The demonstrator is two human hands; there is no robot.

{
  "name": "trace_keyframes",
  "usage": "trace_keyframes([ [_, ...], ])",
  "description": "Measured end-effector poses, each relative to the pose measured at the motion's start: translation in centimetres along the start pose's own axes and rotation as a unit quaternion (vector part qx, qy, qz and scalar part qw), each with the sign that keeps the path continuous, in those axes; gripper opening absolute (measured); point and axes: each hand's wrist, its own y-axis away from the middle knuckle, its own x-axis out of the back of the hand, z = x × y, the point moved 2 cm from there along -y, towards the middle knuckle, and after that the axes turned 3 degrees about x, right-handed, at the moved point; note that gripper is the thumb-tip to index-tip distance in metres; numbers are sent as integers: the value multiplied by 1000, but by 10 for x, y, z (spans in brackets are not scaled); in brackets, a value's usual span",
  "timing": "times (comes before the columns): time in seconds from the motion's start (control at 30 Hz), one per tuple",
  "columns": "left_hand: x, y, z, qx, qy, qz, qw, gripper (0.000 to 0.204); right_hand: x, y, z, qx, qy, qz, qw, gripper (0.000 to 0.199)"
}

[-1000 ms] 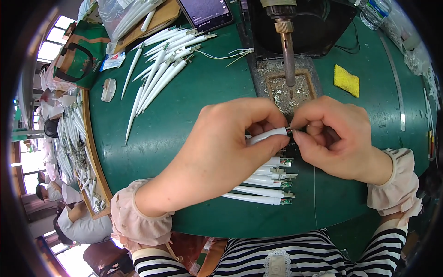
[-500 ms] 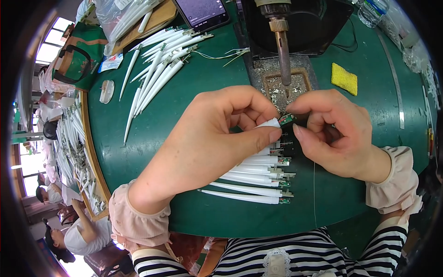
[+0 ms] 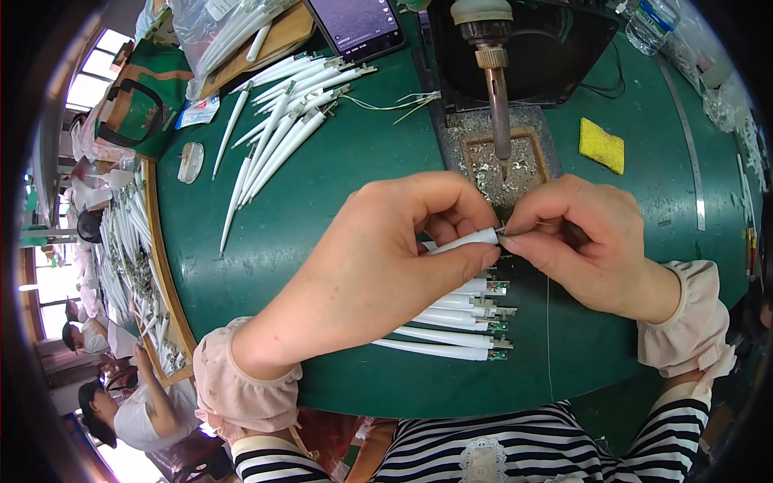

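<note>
My left hand is closed round a white tapered plastic tube, its open end pointing right between thumb and fingers. At that end, the thumb and forefinger of my right hand pinch the small circuit board of the tube; the fingertips hide most of the board. Under and below my hands lies a row of similar white tubes, side by side, with green circuit boards sticking out of their right ends. My left hand covers part of that row.
A soldering iron hangs tip down over a solder-specked tray just beyond my hands. More white tubes lie at the far left, beside a phone. A yellow sponge and steel ruler lie right. Another person sits at left.
My right thumb and forefinger have closed on the circuit board at the tube's end, covering it. Both hands have shifted slightly nearer to me, and the tube has turned a little more level.
</note>
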Motion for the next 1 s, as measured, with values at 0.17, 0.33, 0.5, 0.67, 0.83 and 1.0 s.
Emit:
trace_keyframes([
  [0.17, 2, 0, 1, 63, 124, -31, 990, 19, 3, -5, -3, 74, 51, -20, 996, 15],
  [0.33, 1, -3, -1, 101, 225, -62, 967, 17, 4, -4, -6, 166, 83, -10, 982, 18],
  [0.5, 0, -1, 0, 63, 179, -22, 982, 15, 4, -4, -2, 147, 66, 9, 987, 18],
  [0.67, -1, -2, 1, 24, 143, 16, 989, 13, 1, 7, 12, -25, -165, 87, 982, 12],
  [0.83, 0, -3, 2, 28, 140, 43, 989, 12, 5, 3, 9, -106, -159, -9, 982, 12],
  [1.0, -1, -5, 2, 22, 138, 61, 988, 11, 3, 3, 9, -120, -177, -8, 977, 10],
])
